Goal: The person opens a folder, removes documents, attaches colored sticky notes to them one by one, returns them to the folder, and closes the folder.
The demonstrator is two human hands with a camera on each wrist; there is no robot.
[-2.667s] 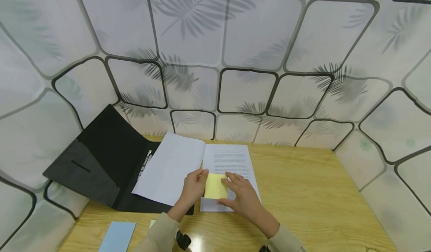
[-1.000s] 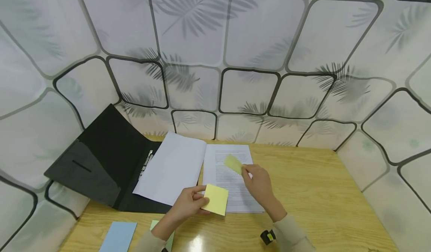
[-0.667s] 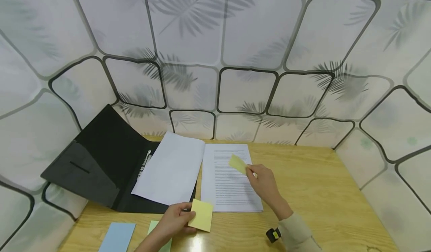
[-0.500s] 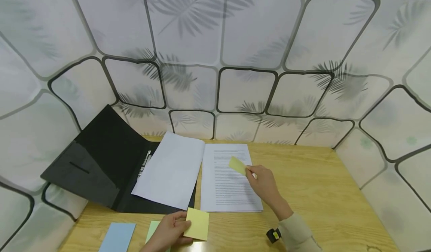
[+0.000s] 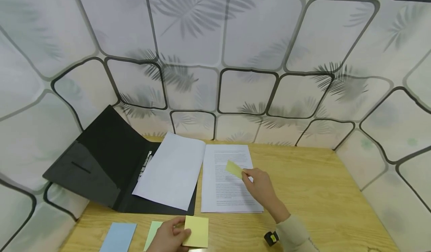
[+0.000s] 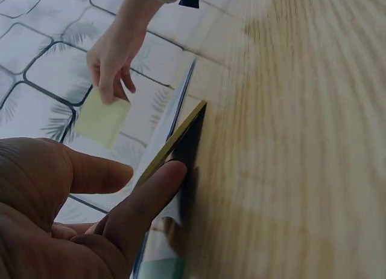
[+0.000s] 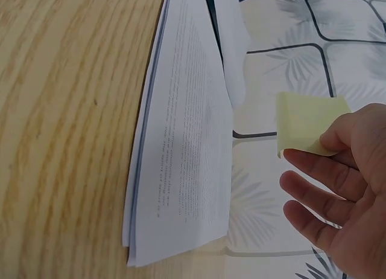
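My right hand (image 5: 262, 188) pinches a single yellow sticky note (image 5: 234, 169) by one edge, held above the printed page (image 5: 232, 196). In the right wrist view the note (image 7: 307, 122) hangs between thumb and index finger, apart from the paper stack (image 7: 181, 140). At the table's front, my left hand (image 5: 167, 237) grips the yellow sticky pad (image 5: 196, 232) by its left side. The left wrist view shows that pad (image 6: 172, 140) edge-on, low over the wood, between thumb and finger.
An open black folder (image 5: 101, 162) with a metal clip (image 5: 145, 166) stands at the left, a turned white sheet (image 5: 171, 169) across it. A blue pad (image 5: 118, 237) and a green pad (image 5: 153, 231), partly behind my left hand, lie in front. A patterned curtain surrounds the table (image 5: 303, 192).
A single note came off the yellow pad into my right hand. My left hand has moved the pad down and left, off the printed page to the table's front; the green pad shows beside it.
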